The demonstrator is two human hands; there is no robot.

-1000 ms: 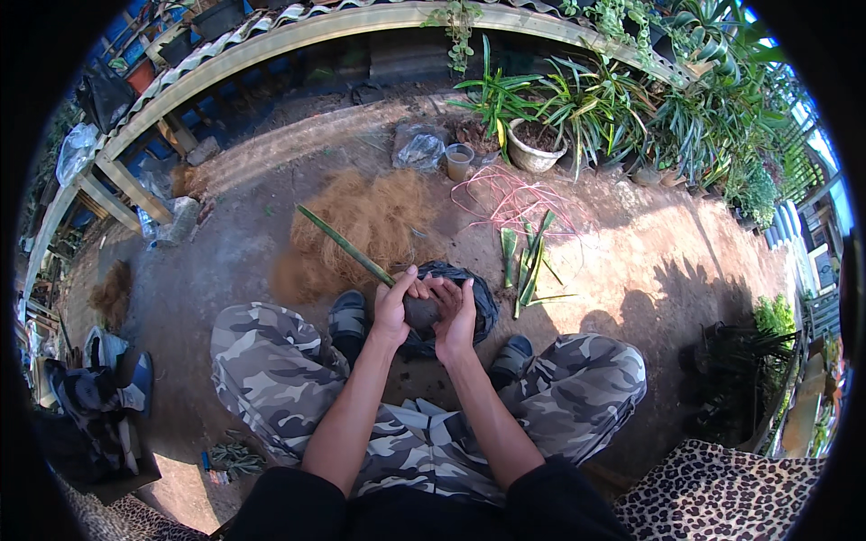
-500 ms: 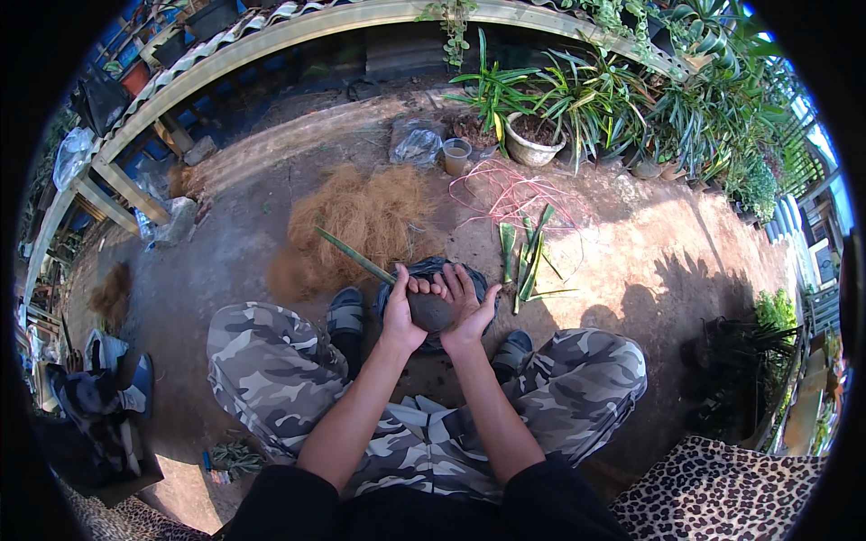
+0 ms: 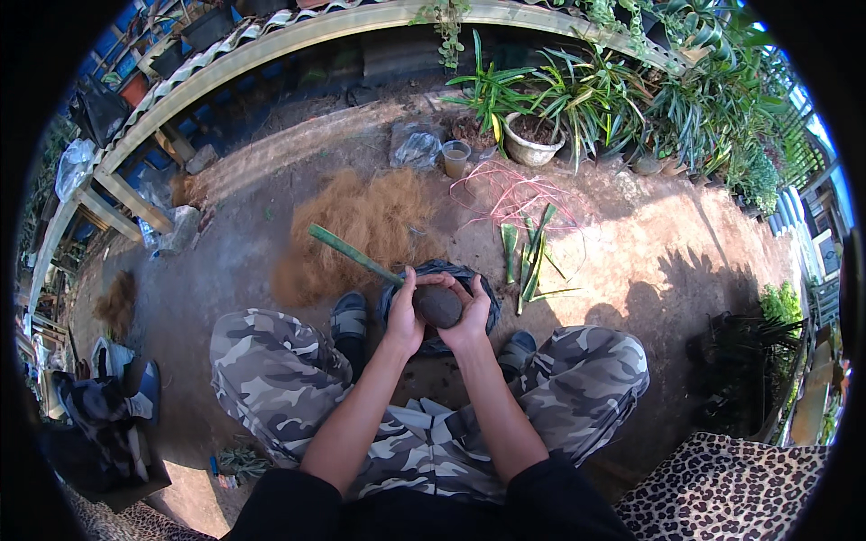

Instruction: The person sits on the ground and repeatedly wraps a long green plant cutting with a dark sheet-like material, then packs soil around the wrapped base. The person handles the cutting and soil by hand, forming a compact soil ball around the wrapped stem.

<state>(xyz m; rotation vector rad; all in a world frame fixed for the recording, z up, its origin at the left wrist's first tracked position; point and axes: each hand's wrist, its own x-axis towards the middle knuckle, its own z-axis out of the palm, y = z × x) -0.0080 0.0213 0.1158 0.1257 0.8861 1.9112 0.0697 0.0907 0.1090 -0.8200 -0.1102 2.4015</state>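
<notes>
Between my legs, my left hand point(image 3: 406, 321) and my right hand point(image 3: 473, 318) cup a dark round ball of soil point(image 3: 440, 307) from both sides. Fingers curl around its far side; the ball's top faces me. A long stiff green leaf point(image 3: 354, 252) slants out past my left thumb, up and to the left. Its lower end is hidden by my hand and the ball, so I cannot tell how they join. Beneath my hands lies a black plastic bag point(image 3: 491, 317), mostly covered by them.
A heap of brown fibre point(image 3: 356, 230) lies ahead. Pink string point(image 3: 519, 191) and cut green leaves point(image 3: 532, 257) are to its right. Farther off stand a plastic cup point(image 3: 456, 159), a clear bag point(image 3: 416, 151) and a potted plant point(image 3: 534, 142). Leopard-print cloth point(image 3: 722, 487) is at near right.
My right hand's fingers, spread upward before, now wrap around the ball. The ball has shifted slightly right and up, showing more of itself. The leaf has moved slightly with it.
</notes>
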